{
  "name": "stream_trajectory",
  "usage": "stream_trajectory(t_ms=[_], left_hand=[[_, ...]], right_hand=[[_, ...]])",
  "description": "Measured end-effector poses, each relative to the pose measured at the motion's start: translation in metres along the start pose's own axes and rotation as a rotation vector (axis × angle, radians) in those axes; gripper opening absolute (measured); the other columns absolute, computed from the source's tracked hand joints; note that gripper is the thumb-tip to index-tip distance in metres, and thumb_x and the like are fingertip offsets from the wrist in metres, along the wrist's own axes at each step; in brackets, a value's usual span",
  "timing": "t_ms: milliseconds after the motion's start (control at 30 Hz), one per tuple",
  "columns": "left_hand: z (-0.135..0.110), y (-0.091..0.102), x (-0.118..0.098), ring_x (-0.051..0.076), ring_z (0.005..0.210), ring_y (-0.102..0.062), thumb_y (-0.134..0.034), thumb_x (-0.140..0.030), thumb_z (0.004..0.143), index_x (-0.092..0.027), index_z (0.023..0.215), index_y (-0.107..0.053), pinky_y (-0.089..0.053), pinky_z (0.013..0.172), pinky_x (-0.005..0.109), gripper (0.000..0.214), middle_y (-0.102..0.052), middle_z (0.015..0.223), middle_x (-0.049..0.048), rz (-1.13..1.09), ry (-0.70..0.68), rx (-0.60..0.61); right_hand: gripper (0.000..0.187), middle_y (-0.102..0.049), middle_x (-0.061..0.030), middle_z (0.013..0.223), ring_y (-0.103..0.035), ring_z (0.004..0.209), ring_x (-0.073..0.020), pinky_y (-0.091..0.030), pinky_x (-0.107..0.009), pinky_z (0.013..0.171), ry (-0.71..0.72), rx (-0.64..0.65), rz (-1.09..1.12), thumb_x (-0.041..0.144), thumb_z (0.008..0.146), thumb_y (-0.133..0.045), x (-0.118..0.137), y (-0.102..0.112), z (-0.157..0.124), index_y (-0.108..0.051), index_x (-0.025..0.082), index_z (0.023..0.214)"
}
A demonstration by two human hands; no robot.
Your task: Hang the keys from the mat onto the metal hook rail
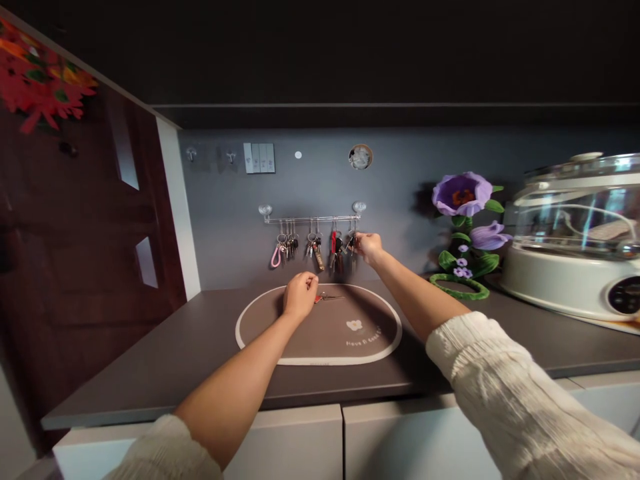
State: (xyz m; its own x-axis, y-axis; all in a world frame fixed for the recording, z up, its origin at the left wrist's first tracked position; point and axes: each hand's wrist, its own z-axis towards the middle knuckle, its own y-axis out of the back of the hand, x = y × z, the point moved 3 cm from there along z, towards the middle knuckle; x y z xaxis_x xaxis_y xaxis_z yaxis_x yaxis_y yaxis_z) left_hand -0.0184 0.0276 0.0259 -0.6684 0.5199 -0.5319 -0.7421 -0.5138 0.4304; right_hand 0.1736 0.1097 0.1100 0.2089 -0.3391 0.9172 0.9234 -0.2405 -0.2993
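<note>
My right hand [369,247] pinches a bunch of keys [352,241] at the right end of the clear hook rail [313,219]. My left hand [301,293] is closed, fingers curled down, above the brown oval mat [305,348]; what it holds, if anything, is hidden. Just right of its fingers a small red item with a thin metal part [331,297] shows over the mat, too small to name surely. Other key bunches hang along the rail: one with a pink loop [276,256], one with a tan tag [319,256], one with a red strap [333,245].
Purple artificial flowers [463,195] and a white appliance with a clear cover [565,273] stand on the right of the dark counter [165,353]. A switch panel [259,158] and clear hooks [231,157] are on the wall. A dark cabinet [320,60] overhangs.
</note>
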Motion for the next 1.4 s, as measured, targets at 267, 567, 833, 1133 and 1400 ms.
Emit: stream_trajectory(t_ms=[267,567,833,1133,1400], left_hand=[[0.001,0.002,0.004,0.013,0.069,-0.055,-0.045,-0.026,0.078,-0.017,0.074,-0.062,-0.040,0.067,0.024,0.019,-0.063,0.074,0.0036,-0.006,0.029,-0.014],[0.003,0.000,0.009,0.014,0.071,-0.056,-0.045,-0.026,0.079,-0.017,0.075,-0.062,-0.041,0.068,0.025,0.020,-0.063,0.075,0.0045,-0.003,0.054,-0.033],[0.004,0.003,0.008,0.014,0.071,-0.056,-0.045,-0.025,0.079,-0.017,0.076,-0.062,-0.041,0.068,0.025,0.019,-0.063,0.074,0.0047,0.011,0.056,-0.048],[0.007,0.007,0.011,0.014,0.073,-0.055,-0.046,-0.025,0.078,-0.017,0.077,-0.063,-0.041,0.071,0.026,0.019,-0.063,0.077,0.0052,0.041,0.069,-0.051],[0.007,0.010,0.012,0.013,0.074,-0.054,-0.048,-0.023,0.077,-0.018,0.076,-0.062,-0.040,0.072,0.025,0.015,-0.061,0.075,0.0035,0.075,0.065,0.019]], right_hand=[[0.016,-0.041,0.0044,0.042,-0.040,0.042,-0.0068,-0.044,-0.022,0.047,0.060,-0.001,-0.100,0.014,0.072,-0.051,-0.007,0.001,-0.001,-0.047,0.016,0.056],[0.014,-0.038,0.0061,0.043,-0.035,0.042,-0.0055,-0.036,-0.017,0.044,0.129,0.013,-0.174,0.016,0.067,-0.051,-0.015,0.006,0.004,-0.045,0.018,0.054],[0.006,-0.052,0.0033,0.056,-0.046,0.055,-0.0084,-0.041,-0.020,0.057,0.207,-0.016,-0.305,0.022,0.066,-0.053,-0.017,0.014,-0.004,-0.053,0.017,0.068],[0.019,-0.059,-0.0050,0.092,-0.053,0.080,-0.0115,-0.042,-0.024,0.077,0.235,-0.097,-0.345,0.014,0.068,-0.051,-0.015,0.012,-0.037,-0.052,0.017,0.087],[0.012,-0.058,-0.0008,0.076,-0.050,0.063,-0.0093,-0.042,-0.024,0.066,0.234,0.173,-0.369,0.017,0.071,-0.050,-0.043,-0.003,-0.075,-0.055,0.017,0.082]])
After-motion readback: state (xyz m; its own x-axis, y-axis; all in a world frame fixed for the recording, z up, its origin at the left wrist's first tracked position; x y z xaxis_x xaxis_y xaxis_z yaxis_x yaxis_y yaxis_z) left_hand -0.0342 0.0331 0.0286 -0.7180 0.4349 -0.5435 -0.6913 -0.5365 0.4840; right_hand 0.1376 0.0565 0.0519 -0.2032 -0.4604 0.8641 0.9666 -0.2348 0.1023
